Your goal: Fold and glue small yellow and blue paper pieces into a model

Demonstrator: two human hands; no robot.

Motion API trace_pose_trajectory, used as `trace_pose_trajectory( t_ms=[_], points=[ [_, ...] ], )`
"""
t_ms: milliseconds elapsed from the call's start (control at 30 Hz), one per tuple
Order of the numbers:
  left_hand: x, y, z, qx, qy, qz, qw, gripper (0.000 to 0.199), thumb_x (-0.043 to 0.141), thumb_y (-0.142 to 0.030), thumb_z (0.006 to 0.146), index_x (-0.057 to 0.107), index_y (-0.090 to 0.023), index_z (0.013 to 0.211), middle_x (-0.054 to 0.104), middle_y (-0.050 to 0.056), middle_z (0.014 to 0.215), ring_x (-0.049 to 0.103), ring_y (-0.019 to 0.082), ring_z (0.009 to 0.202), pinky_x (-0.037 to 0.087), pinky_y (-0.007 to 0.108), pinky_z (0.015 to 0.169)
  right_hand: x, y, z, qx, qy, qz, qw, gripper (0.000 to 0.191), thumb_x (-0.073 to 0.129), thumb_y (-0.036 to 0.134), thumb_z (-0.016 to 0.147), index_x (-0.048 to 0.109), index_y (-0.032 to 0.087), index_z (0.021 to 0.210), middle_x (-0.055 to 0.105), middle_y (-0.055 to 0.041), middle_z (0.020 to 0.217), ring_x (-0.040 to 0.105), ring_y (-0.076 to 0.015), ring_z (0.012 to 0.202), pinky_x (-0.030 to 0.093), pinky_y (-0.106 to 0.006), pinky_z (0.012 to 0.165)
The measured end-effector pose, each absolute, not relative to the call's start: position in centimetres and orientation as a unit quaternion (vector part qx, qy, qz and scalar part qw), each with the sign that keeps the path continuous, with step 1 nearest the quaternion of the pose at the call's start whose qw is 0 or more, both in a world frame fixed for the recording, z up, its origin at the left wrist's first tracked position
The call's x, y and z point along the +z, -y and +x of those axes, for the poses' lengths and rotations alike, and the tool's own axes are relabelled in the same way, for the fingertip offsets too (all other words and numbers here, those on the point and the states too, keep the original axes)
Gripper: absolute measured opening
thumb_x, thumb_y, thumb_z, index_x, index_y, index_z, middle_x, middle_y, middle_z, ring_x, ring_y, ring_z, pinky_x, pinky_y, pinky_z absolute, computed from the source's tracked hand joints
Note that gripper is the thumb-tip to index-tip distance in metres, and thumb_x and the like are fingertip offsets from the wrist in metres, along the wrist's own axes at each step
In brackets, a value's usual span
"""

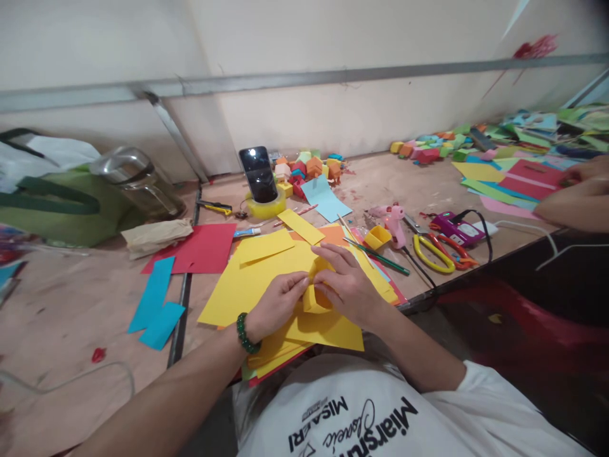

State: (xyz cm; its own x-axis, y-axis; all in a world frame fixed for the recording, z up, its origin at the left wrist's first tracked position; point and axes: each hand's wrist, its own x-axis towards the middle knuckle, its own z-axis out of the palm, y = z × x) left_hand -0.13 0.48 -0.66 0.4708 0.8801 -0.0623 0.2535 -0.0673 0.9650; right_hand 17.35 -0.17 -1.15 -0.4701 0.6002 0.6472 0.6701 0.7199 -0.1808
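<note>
A small folded yellow paper piece (316,299) is held between both hands above a stack of yellow sheets (223,298). My left hand (280,301) pinches its left edge with thumb and fingers. Against its right side and top rest the bent fingers of my right hand (349,285), covering part of it. Loose yellow strips (301,226) lie just beyond. To the right of my right hand is another small folded yellow piece (377,237), beside a green pencil (380,257).
A pink glue gun (392,222), yellow-handled scissors (432,254) and orange-handled pliers (454,251) lie right. A phone (258,174) leans on a tape roll (266,206). Blue strips (155,295) and red paper (204,247) lie left. Another person's hand (583,190) is far right.
</note>
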Motion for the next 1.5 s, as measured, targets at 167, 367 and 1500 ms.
trace_pose_trajectory(
  t_ms=[167,367,1500],
  points=[
    [-0.2,-0.2,0.0,0.293,-0.428,0.697,0.495,0.034,0.042,-0.044,0.086,0.043,-0.018,0.064,0.039,-0.004,0.061,0.036,0.012,0.060,0.034,0.025,0.058,-1.2,0.1,17.2,-0.070,0.856,-0.378,0.346,0.024,0.049,0.014,0.090,0.064,0.016,0.072,0.061,-0.0168,0.124,0.048,-0.0279,0.121,0.047,-0.046,0.098],
    [0.4,0.1,0.2,0.302,-0.411,0.686,0.519,0.031,0.047,-0.043,0.084,0.049,-0.017,0.067,0.048,-0.002,0.063,0.042,0.012,0.062,0.037,0.024,0.059,-1.6,0.2,17.0,-0.095,0.859,-0.379,0.331,0.023,0.048,0.012,0.088,0.061,0.017,0.069,0.061,-0.0162,0.124,0.050,-0.0293,0.120,0.047,-0.050,0.094],
    [-0.4,-0.5,-0.6,0.312,-0.430,0.573,0.624,0.045,0.071,-0.025,0.065,0.066,-0.012,0.108,0.071,0.012,0.100,0.064,0.021,0.085,0.050,0.028,0.070,-1.6,0.9,17.1,0.218,0.729,-0.458,0.460,0.057,0.060,0.013,0.079,0.044,0.023,0.132,0.068,0.0023,0.077,0.067,-0.0166,0.073,0.054,-0.028,0.070]
  ],
)
